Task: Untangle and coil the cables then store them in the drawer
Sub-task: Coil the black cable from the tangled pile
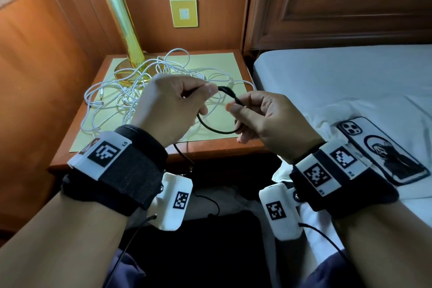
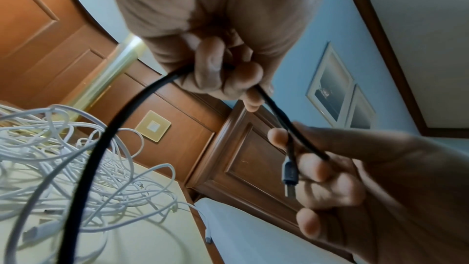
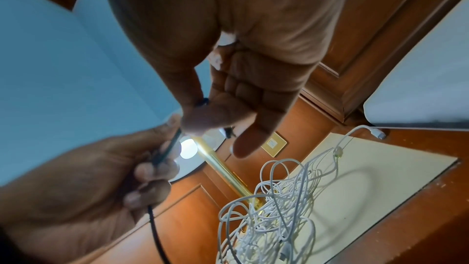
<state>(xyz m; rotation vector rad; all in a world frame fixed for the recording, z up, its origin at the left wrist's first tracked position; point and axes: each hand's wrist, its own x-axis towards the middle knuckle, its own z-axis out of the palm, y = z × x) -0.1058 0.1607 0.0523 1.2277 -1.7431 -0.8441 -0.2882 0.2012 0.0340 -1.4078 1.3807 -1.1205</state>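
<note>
Left hand point(image 1: 168, 105) and right hand point(image 1: 264, 119) pinching black cable point(image 1: 216, 130) loop, white cable tangle point(image 1: 131, 96) round lamp point(image 1: 121, 28) on worktop point(image 1: 210, 149), phone point(image 1: 383, 149) on bed point(image 1: 339, 82)

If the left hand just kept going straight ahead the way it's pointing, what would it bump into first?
Probably the right hand: the left hand points at it along the black cable both pinch. Depth is hard to judge.

Bedroom — bed point(image 1: 350, 77) (nightstand point(image 1: 245, 147) beside)
</note>
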